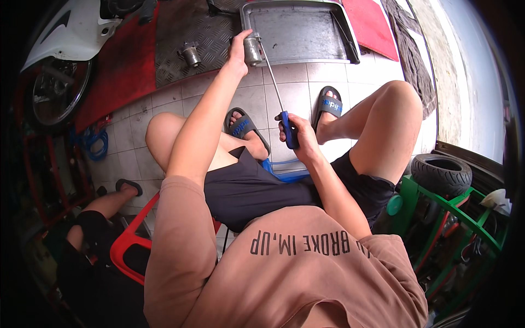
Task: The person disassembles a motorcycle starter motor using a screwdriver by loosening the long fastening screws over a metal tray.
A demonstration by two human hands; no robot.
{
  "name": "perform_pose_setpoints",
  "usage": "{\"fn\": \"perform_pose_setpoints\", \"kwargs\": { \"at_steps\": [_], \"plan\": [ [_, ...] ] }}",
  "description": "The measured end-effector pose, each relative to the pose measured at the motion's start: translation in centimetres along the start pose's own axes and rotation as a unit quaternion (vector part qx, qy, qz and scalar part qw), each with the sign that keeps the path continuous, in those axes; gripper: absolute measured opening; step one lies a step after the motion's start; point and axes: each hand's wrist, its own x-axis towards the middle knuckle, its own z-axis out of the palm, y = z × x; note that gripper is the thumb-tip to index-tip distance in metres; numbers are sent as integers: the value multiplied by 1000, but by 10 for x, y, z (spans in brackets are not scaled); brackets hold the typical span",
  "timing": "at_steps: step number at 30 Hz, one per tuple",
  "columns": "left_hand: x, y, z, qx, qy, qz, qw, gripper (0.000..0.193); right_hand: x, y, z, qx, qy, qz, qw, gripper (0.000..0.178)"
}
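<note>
LEFT: gripping a metal cylinder [253, 51] in the left hand [237, 53], at the front left corner of the tray [301, 33] | RIGHT: clasping a blue tool [289, 131] in the right hand [302, 134], with its thin rod [273, 79] aimed up beside the cylinder | NEARBY: on the dark mat [169, 35], a similar metal part [191, 56]

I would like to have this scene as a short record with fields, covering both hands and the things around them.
Left hand: holds a metal cylinder
Right hand: grips a blue-handled tool with long thin shaft
Shaft end: at the cylinder; contact unclear
Beyond hands: grey metal tray
Left of tray: second cylinder on dark patterned mat
Far right: tyre on green rack
</note>
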Motion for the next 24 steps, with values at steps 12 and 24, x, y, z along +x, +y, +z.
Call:
{"fn": "perform_pose_setpoints", "kwargs": {
  "at_steps": [12, 24],
  "plan": [
    [-1, 0, 3, -11, 9, -1, 1000, 29, 0, 2, -2, -21, -8, 1, 1000, 21],
    [-1, 0, 0, -11, 12, -7, 1000, 25, -1, 0, 0, -19, 27, -3, 999, 19]
  ]
}}
